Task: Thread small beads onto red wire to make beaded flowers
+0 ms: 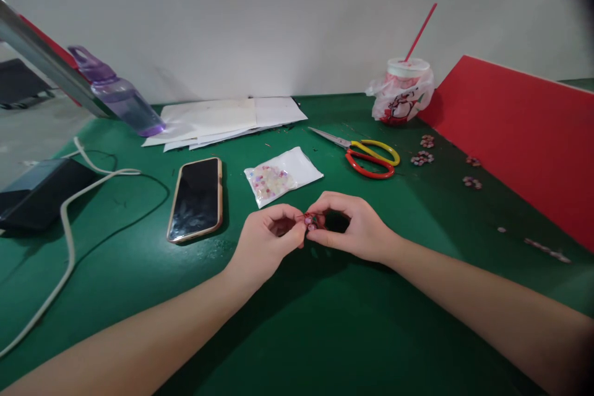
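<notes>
Between my fingertips, just above the green table, is a small cluster of pink beads [310, 221] with thin red cord. My left hand [271, 235] pinches it from the left with thumb and forefinger. From the other side, the thumb and forefinger of my right hand [350, 226] close on the same beads. The fingers partly hide the cluster. Beyond my hands lies a clear and white packet [278, 176] with pastel beads inside. Scissors [366, 154] with one yellow and one red handle lie behind my right hand, their blades pointing left.
A phone [196, 198] lies to the left, near a white cable [69, 216] and a black box [46, 192]. Papers [223, 120], a purple bottle [123, 96] and a bagged cup [401, 93] stand at the back. Beaded rings [422, 158] lie by a red board [515, 130].
</notes>
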A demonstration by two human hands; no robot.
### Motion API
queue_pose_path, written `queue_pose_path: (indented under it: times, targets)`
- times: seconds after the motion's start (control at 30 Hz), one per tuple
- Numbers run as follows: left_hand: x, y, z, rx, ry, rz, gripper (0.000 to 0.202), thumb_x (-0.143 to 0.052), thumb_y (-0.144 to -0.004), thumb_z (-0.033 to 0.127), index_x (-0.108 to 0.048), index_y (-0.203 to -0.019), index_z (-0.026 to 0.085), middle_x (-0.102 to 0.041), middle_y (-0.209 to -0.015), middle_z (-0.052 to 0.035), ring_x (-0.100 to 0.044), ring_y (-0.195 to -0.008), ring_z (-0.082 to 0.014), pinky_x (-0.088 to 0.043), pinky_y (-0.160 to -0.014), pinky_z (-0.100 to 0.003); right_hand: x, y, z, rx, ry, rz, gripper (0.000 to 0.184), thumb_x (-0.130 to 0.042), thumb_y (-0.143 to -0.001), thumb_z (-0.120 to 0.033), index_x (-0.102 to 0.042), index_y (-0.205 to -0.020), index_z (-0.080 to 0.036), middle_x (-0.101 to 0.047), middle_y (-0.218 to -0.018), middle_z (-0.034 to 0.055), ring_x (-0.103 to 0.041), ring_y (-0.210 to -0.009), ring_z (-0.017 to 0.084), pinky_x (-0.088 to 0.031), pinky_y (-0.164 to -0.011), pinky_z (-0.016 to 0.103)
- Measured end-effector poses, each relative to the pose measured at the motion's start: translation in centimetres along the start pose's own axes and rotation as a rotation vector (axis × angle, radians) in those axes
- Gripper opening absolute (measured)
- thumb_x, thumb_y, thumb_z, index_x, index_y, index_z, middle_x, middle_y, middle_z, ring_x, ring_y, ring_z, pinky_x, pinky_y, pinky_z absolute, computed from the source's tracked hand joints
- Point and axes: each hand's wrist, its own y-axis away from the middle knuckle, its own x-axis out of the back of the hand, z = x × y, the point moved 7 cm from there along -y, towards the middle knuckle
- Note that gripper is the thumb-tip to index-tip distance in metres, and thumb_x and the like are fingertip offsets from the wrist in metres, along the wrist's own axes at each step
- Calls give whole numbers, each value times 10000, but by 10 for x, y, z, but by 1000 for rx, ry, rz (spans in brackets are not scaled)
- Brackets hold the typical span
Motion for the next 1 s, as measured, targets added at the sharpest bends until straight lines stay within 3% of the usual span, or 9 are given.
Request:
queue_pose_path:
  times: [0.43, 0.77, 1.0]
  targets:
    - [-6, 0, 0, 43, -164, -137, 32, -535, -712, 143, -559, -705, 163, -573, -565, 29, -538, -557, -103, -415, -566, -222, -1, 2, 1, -68, -51, 0, 145, -673, -708, -265, -693, -815, -170, -699, -757, 23, -640, -684, 132, -518, -646, 240]
    - [-18, 1, 1, 32, -298, -333, 57, -535, -727, 158, -522, -672, 166, -572, -609, 14, -531, -598, -119, -411, -583, -241, -9, 3, 19, -267, -318, -371, 190, -700, -716, -269, -699, -846, -131, -672, -639, 6, -616, -577, 92, -515, -600, 210]
    - [-12, -3, 5, -7, 6, -249, 121, -598, -803, 270, -539, -790, 165, -615, -657, 10, -592, -628, -113, -470, -641, -248, -2, -1, 28, -285, -528, -229, 227, -732, -701, -248, -685, -894, -137, -700, -812, 37, -663, -672, 115, -551, -684, 259]
